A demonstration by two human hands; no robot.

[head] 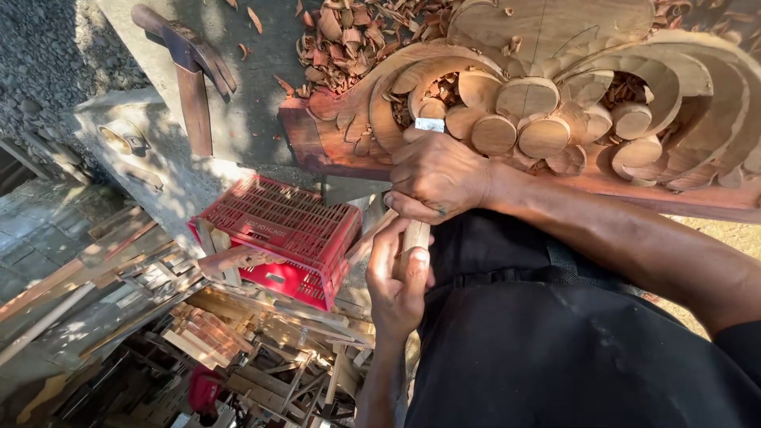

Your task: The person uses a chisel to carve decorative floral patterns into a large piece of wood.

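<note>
At the near edge of the carved wooden panel point(547, 103), both hands work one chisel point(420, 182). Right hand point(440, 174) is clenched around the chisel's upper shaft, knuckles resting against the panel's lower border; the metal blade tip point(430, 124) shows just above the fist and touches the carving beside the rounded, disc-shaped lobes. Left hand point(399, 281) grasps the pale wooden handle point(414, 236) from below, fingers wrapped, thumb along the side. Chisel runs roughly upright between the two hands. Panel: reddish wood, curling scroll forms around a cluster of rounded lobes, lying on a grey concrete bench point(238, 103). Wood chips point(349, 40) piled on the bench at the panel's far-left side, some caught in the carved recesses. Hammer point(190, 63) with wooden handle lies on the bench, well apart from the hands. Below the bench: red plastic crate point(285, 230), stacked timber offcuts point(206, 333).
</note>
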